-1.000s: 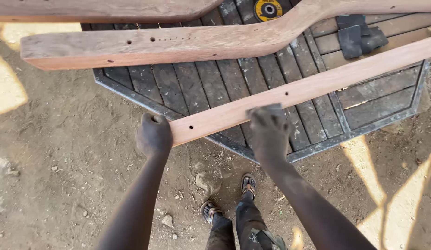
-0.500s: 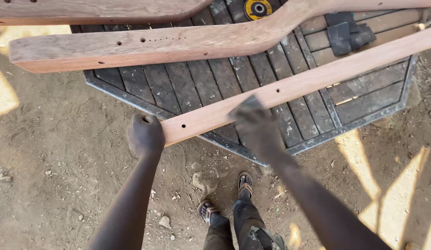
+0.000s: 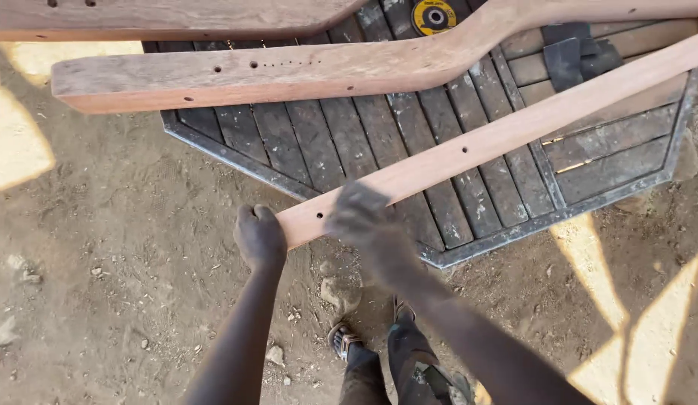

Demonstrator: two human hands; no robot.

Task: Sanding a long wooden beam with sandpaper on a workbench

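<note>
Closest to the cam: two feet in sandals (image 3: 343, 339) on the dirt ground (image 3: 124, 285), w/ a small rock (image 3: 340, 291) just in front of the toes. Both arms reach fwd from there. Left hand (image 3: 259, 238) is balled into a fist right at the near end of a long straight wooden rail (image 3: 484, 142), fingers curled shut & pressed against the end grain, can't tell if it's wrapped around anything or just butting up to it. Right hand (image 3: 362, 217) sits on top of the same rail just beside the left, fingers bent over the upper face & near edge, but it's blurry so can't say how tight the grip is. The rail is pale reddish wood w/ a couple drilled holes, and it runs diagonally from the hands up to the right edge of frame, lying across a dark slatted counter (image 3: 304, 135) w/ a grey metal frame & angled corners. Farther back on the counter there's a thicker curved wooden piece (image 3: 289, 71), flat on the left w/ a row of small holes, kinking upward toward the right. Behind that, at the top left edge, another wooden plank (image 3: 176, 16), only partly in view. Also at the far side: a yellow-and-black grinder disc (image 3: 433, 15) peeking out past the curved piece, and a dark blocky tool (image 3: 575, 54) lying on the slats near the far right. Sun patches fall on the dirt to the left & lower right.
</note>
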